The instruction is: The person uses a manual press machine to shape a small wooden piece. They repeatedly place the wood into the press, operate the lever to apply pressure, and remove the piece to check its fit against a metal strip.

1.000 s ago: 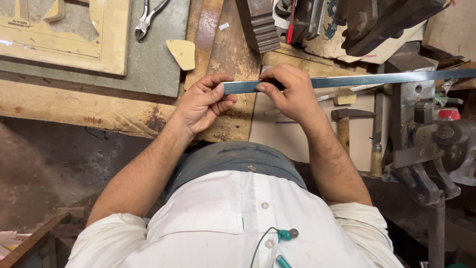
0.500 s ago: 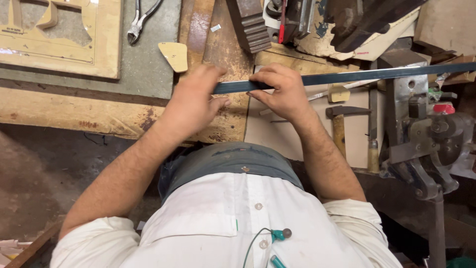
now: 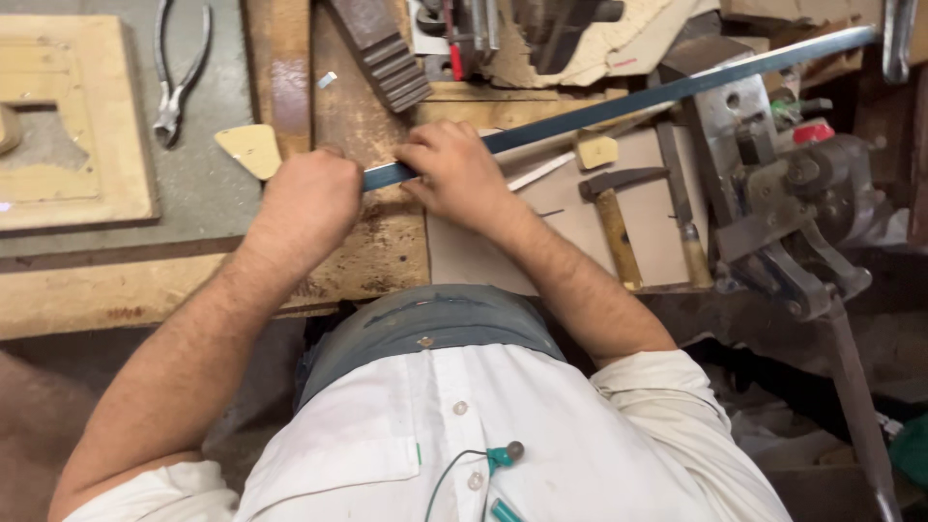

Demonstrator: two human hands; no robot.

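Metal strip point(image 3: 619, 101): near end gripped in L hand point(image 3: 304, 198) fist, R hand point(image 3: 454, 169) fingers pinch it alongside.

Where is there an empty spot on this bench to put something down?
Bare grey top lies between the pliers and the wooden frame, and below both. A pale board has some room beside the hammer. Around the vise and the top edge it is crowded.

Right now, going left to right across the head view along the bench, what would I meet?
Wooden frame → pliers → left hand → right hand → hammer → metal vise.
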